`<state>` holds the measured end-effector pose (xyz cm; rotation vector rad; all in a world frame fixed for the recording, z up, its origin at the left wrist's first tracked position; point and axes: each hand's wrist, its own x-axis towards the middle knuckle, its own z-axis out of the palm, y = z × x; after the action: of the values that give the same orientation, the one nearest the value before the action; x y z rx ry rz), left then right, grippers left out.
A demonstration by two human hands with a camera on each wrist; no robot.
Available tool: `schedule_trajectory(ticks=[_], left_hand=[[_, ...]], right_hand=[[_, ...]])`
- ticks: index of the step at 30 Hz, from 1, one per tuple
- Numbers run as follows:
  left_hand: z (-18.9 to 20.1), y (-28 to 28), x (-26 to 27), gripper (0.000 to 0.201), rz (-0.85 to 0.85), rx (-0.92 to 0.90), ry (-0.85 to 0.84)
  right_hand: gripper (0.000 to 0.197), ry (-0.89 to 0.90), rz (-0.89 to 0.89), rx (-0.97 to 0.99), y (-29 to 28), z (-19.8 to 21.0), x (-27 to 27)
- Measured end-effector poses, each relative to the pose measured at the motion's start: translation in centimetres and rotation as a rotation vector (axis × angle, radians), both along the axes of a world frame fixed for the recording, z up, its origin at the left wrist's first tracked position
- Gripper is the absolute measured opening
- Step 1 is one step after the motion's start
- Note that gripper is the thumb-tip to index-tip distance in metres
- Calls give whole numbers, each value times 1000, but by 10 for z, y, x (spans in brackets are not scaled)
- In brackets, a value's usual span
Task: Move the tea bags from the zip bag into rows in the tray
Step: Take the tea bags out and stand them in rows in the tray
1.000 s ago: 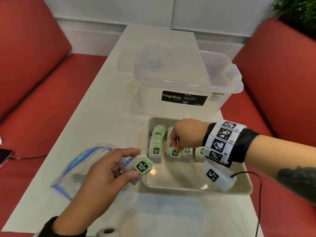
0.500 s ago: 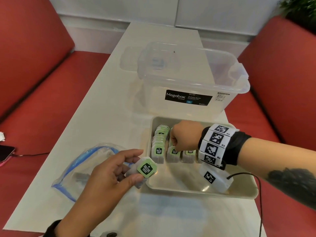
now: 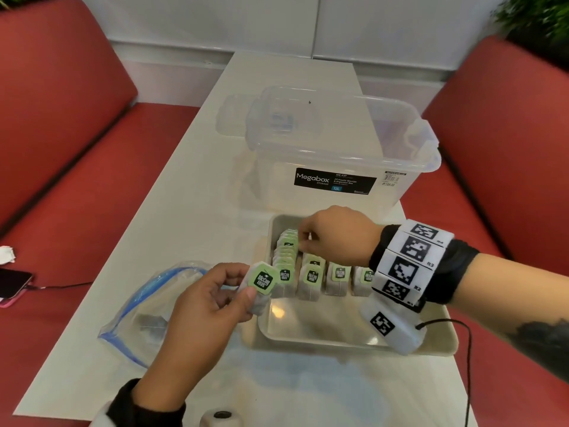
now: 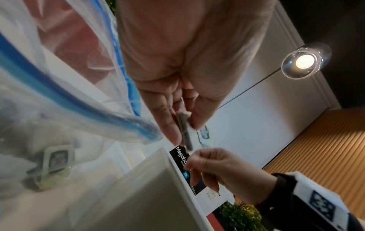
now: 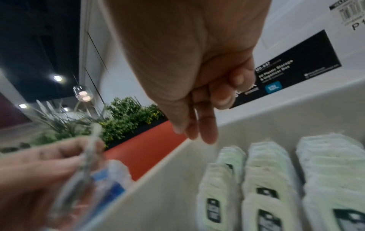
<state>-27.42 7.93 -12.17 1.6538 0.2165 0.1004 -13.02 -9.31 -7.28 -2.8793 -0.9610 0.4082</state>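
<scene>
My left hand (image 3: 246, 282) pinches a tea bag (image 3: 261, 279) with a green label between thumb and fingers, just over the left rim of the beige tray (image 3: 338, 334). In the left wrist view that tea bag (image 4: 184, 129) shows edge-on. Several rows of tea bags (image 3: 312, 277) stand in the tray's far half, the leftmost row (image 3: 286, 257) the longest. My right hand (image 3: 303, 241) hovers over the back of the left rows, fingers loosely curled and holding nothing (image 5: 195, 134). The clear zip bag (image 3: 147, 309) with a blue seal lies left of the tray, a tea bag (image 4: 57, 157) still inside.
A clear Megabox storage box (image 3: 335, 149) stands right behind the tray, its lid (image 3: 234, 118) behind it. Red benches flank the white table (image 3: 172, 211). A phone (image 3: 12, 283) with a cable lies on the left bench.
My left hand has carried the tea bag right, from beside the zip bag to the tray's left rim. My right hand has lifted off the front of the second row toward the back left.
</scene>
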Motion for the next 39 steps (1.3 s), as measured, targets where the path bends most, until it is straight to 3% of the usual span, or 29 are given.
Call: schedule_trajectory(ticks=[5, 11, 16, 21, 25, 28, 32, 35, 38, 39], left_hand=[[7, -10, 5, 11, 45, -75, 5], [19, -26, 6, 14, -28, 7, -56], [29, -36, 7, 5, -55, 109, -122], [37, -42, 12, 9, -44, 49, -129], [38, -44, 13, 17, -52, 19, -129], [38, -47, 13, 19, -31, 48, -148], [37, -50, 13, 4, -14, 126, -184], [39, -53, 11, 13, -34, 217, -246], [39, -57, 10, 7, -93, 136, -228], [38, -58, 10, 14, -128, 99, -203]], right_hand=[[27, 199, 75, 308, 8, 31, -36], [12, 64, 109, 255, 6, 51, -45], [11, 79, 104, 285, -4, 68, -52], [26, 107, 40, 378, -14, 70, -57], [24, 110, -3, 415, -19, 65, -63], [27, 118, -36, 450, -21, 63, -67], [29, 129, -52, 449, -23, 62, -69], [31, 108, -38, 425, -24, 62, -70], [27, 113, -45, 436, -26, 62, -68], [25, 121, -57, 459, -27, 62, -67]])
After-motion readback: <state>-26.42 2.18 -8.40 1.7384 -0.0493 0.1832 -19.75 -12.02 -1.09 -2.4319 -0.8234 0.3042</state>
